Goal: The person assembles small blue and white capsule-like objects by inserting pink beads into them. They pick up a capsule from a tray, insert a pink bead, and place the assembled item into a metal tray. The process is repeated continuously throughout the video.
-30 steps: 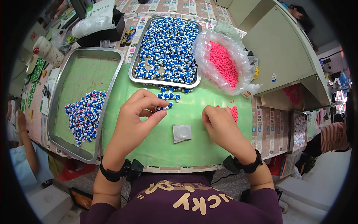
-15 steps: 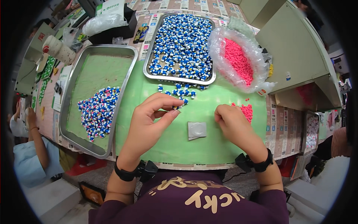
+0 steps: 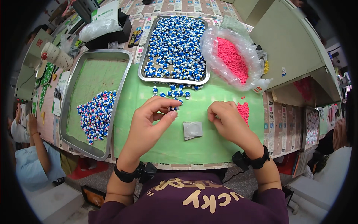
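My left hand (image 3: 151, 117) pinches a small blue-and-white figurine (image 3: 173, 108) between thumb and forefinger, above the green mat (image 3: 156, 151). Just beyond it lie several loose blue-and-white figurines (image 3: 179, 92). My right hand (image 3: 229, 123) is closed, its fingers curled down beside a small heap of pink pieces (image 3: 243, 112); whatever its fingertips hold is hidden. Between my hands, a small square pad (image 3: 192, 129) with a round, glossy patch rests on the mat.
A metal tray (image 3: 173, 80) full of blue-and-white figurines stands at the back. Another tray (image 3: 128, 69) at left holds figurines with pink parts. A plastic bag (image 3: 209, 46) of pink pieces, a small white bottle (image 3: 262, 85) and a cabinet (image 3: 294, 48) are at right. Another person's arm (image 3: 43, 155) shows at far left.
The view has shifted slightly, moving the scene a little left. My right hand has come slightly leftward, away from the pink heap. My left hand still pinches the figurine.
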A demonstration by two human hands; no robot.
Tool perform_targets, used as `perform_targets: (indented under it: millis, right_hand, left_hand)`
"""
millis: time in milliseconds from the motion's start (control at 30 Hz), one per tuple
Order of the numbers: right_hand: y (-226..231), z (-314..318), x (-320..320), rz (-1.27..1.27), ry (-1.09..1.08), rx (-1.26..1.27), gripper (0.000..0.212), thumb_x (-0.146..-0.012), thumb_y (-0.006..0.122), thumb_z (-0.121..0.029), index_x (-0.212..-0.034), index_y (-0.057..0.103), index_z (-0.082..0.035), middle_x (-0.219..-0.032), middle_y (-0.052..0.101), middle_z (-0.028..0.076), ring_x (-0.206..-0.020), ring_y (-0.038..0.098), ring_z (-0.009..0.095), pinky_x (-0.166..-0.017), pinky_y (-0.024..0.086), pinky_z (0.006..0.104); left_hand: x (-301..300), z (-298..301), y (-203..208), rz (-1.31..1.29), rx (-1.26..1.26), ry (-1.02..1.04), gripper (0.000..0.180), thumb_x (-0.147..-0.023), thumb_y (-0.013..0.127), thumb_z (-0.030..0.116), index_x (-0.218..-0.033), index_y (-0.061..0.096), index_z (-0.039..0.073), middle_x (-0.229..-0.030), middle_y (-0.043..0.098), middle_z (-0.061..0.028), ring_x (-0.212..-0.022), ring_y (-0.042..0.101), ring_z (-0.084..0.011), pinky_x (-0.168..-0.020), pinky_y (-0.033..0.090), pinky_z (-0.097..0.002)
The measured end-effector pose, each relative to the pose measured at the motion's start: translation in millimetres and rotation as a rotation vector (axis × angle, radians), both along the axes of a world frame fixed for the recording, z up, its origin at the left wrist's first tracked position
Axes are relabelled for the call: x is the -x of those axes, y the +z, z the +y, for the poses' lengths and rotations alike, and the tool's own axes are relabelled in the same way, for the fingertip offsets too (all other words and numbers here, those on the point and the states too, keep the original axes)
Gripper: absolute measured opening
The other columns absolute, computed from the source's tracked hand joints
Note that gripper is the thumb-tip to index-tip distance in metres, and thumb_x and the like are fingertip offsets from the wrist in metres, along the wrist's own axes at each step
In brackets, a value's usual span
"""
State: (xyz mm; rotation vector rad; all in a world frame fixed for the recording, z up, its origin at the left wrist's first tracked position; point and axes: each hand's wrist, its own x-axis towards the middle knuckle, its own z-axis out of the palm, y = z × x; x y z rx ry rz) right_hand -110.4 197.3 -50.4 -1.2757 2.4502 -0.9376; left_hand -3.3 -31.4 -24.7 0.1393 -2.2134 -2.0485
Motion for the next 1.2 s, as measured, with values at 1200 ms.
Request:
perform_targets:
  millis: [1200]
  right_hand:
    - [35.7, -18.3, -18.7, 0.012, 0.152, 0.089, 0.017, -0.077, 0.059, 0.004, -0.083, 0.049, -0.009, -0.073, 0.053, 0.007, -0.075, 0.055, 0.029, -0.081, 0.04, 0.039]
  left_hand:
    - [-8.5, -0.2, -5.1, -0.019, -0.174, -0.032, 0.02, -0.092, 0.061, 0.002, -0.112, 0.065, 0.002, -0.104, 0.058, -0.0035, -0.094, 0.058, -0.0103, -0.075, 0.053, -0.0238]
